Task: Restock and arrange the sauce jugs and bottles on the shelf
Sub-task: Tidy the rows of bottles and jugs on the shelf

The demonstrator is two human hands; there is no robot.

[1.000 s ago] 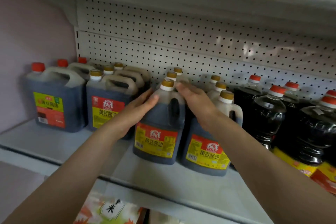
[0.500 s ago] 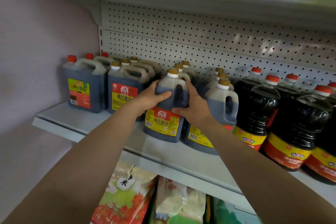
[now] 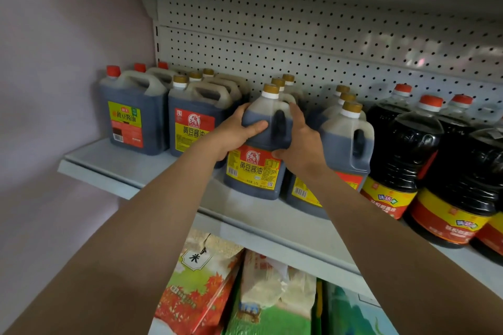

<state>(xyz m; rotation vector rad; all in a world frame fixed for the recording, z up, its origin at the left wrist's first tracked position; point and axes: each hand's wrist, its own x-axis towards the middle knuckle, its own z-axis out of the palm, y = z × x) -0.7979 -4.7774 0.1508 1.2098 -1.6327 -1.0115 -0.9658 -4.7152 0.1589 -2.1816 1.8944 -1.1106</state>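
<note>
Left hand point(image 3: 236, 133) and right hand point(image 3: 300, 144) both gripping jug point(image 3: 255, 171) sides, frame centre, jug standing upright on shelf point(image 3: 152, 171).

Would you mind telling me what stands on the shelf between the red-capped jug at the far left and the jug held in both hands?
In the head view, a row of gold-capped square soy sauce jugs stands between the red-capped jug and the held jug.

Held jug point(image 3: 255, 160) on shelf point(image 3: 114, 168) front (upright), between square jugs point(image 3: 190, 122) left, bottles point(image 3: 402, 149) right.
</note>
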